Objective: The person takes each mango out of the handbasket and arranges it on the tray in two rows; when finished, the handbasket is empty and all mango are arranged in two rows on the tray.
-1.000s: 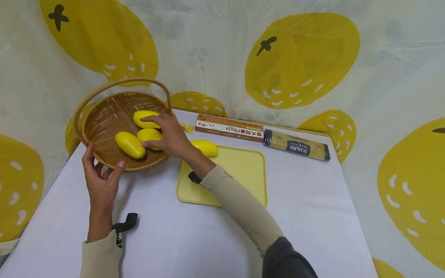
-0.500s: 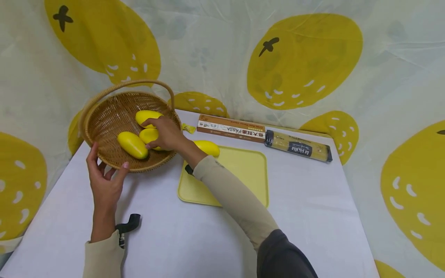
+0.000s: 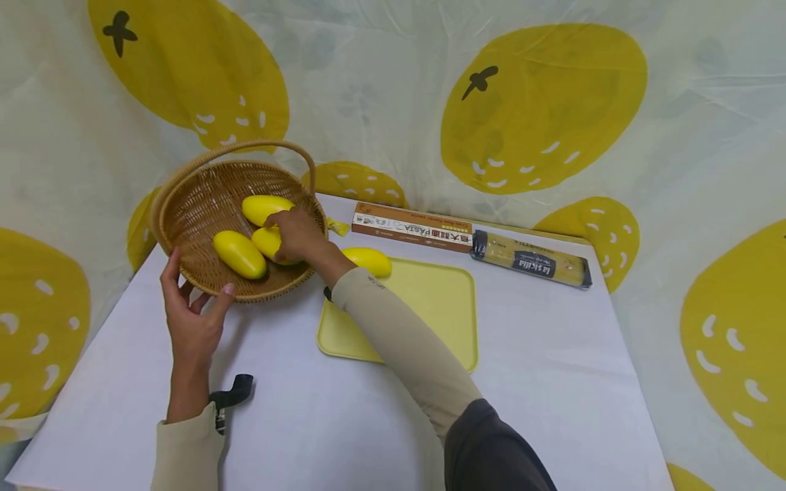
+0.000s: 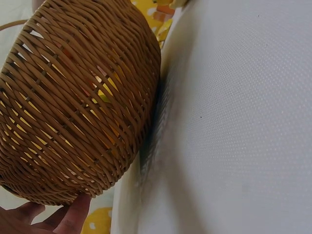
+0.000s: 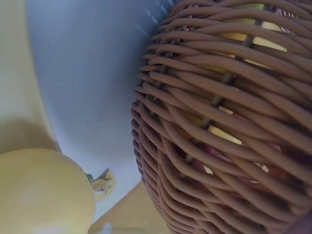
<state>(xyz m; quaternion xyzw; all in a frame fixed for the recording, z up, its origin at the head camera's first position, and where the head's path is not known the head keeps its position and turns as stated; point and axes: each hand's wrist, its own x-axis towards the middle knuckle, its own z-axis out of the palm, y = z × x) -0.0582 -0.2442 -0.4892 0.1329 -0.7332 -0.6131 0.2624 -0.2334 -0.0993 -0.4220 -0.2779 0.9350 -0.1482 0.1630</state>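
A round wicker basket [image 3: 196,211] with an arched handle is tilted toward me at the table's left, several yellow mangoes showing in and near it. My left hand [image 3: 195,324] grips its near left rim; in the left wrist view, fingers [image 4: 73,217] touch the woven basket [image 4: 78,97]. My right hand [image 3: 301,235] reaches over the right rim, its fingers and thumb around the middle mango [image 3: 264,240]. Beside that lie another mango [image 3: 239,254] and one further back [image 3: 264,208]. The right wrist view shows mostly the basket's outer weave [image 5: 219,107], hiding the right fingers.
A yellow tray [image 3: 436,300] lies right of the basket, with a mango [image 3: 368,261] at its far left corner. Behind stand a pasta box [image 3: 411,226] and a spaghetti pack [image 3: 531,259]. A small yellow wrapper [image 3: 338,226] lies near the basket.
My right hand has moved slightly and its fingers have closed in on the middle mango. The left hand keeps its grip on the rim; the whole view has shifted slightly.
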